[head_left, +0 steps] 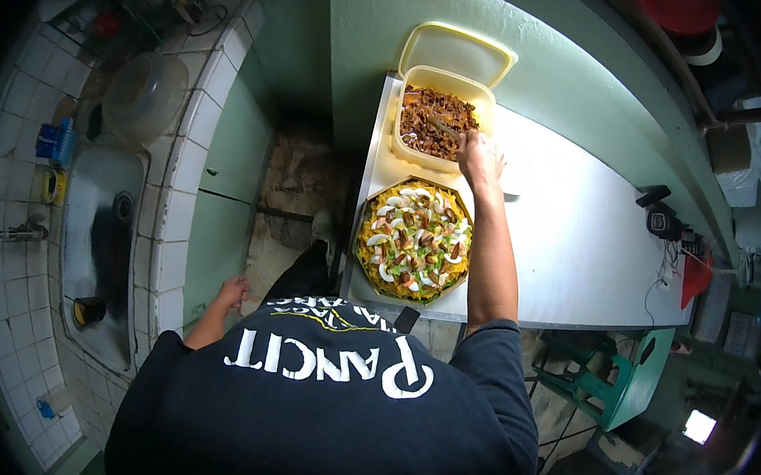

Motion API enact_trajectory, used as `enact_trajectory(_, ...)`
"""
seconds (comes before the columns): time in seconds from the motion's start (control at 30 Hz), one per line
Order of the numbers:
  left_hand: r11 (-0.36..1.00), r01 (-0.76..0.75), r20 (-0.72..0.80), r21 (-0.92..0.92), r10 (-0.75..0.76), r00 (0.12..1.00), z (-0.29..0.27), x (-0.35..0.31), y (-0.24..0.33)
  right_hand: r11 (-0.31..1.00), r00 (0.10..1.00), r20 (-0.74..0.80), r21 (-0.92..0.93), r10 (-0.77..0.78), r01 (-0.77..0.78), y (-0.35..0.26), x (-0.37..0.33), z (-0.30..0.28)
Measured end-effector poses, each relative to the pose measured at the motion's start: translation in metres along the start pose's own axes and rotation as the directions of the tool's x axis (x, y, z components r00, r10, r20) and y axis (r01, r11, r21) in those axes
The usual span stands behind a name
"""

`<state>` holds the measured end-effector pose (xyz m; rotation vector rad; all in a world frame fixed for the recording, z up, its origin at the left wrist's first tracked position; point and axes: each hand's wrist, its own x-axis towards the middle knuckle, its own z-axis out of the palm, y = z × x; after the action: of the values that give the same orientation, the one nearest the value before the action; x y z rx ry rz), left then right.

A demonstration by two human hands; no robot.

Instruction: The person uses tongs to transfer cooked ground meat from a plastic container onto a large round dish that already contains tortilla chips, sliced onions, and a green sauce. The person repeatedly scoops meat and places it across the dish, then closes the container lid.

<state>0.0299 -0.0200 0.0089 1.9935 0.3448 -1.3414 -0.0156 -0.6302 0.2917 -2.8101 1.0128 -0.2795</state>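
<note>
Head view, right hand (480, 158) closed round a utensil (444, 127) dipped in the pale tub (417, 155) of brown bits at the white table's (579, 246) far end, noodle tray (413, 239) just beside it, left hand (233, 293) loose and empty by the tiled counter (171, 246)

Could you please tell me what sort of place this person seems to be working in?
Probably a small kitchen or food-preparation area: a tiled counter with a steel sink on the left, a white table holding a garnished noodle platter, and a tub of brown topping.
</note>
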Motion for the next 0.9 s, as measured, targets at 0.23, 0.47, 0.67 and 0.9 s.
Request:
enact_trajectory(0.23, 0.999, 0.019, 0.014, 0.041, -0.020, 1.000, 0.014, -0.021, 0.042, 0.995, 0.994, -0.074, 0.064, 0.085, -0.080, 0.008, -0.033, -0.028)
enact_trajectory(0.47, 0.994, 0.049, 0.022, 0.097, -0.051, 0.998, 0.024, -0.023, 0.023, 0.985, 0.964, -0.261, 0.175, 0.043, 0.004, 0.047, -0.115, -0.071)
enact_trajectory(0.67, 0.988, 0.059, 0.039, 0.141, -0.065, 0.997, 0.028, -0.016, 0.005, 0.990, 0.963, -0.259, 0.133, 0.077, -0.044, 0.074, -0.216, -0.097)
enact_trajectory(0.9, 0.983, 0.028, 0.049, 0.181, -0.037, 0.998, 0.040, -0.024, 0.026, 0.997, 0.977, -0.199, 0.042, 0.074, -0.067, 0.073, -0.309, -0.093)
